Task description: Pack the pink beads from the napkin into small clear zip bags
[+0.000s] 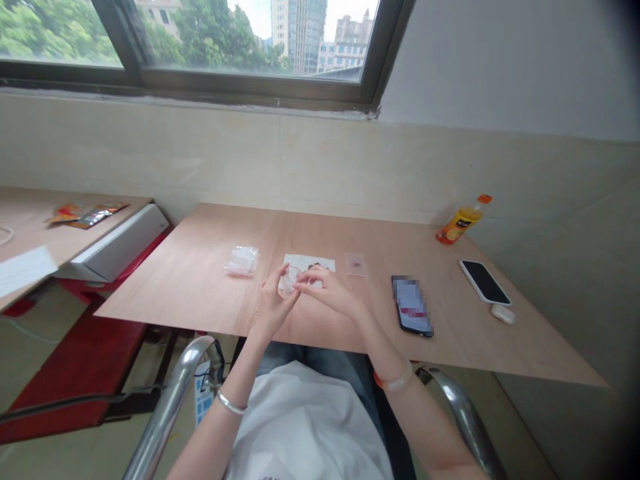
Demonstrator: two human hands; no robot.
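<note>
Close to the front of the table, my left hand (274,300) is closed around a small clear plastic bag (289,280). The fingertips of my right hand (330,291) are pinched together at the bag's right side, touching it. Under and behind both hands lies a white sheet of paper (306,260) with small dark bits on it, partly covered by my fingers. To the left rests a stack of clear plastic bags (243,261). On the right, a flat clear bag (356,265) has a tiny dark item inside, too small to name.
A black phone (413,307) with its screen lit, a white phone (485,282), a small white case (503,314) and an orange drink bottle (459,225) are on the table's right side. Metal chair arms (173,407) flank me. A second table (30,207) stands left.
</note>
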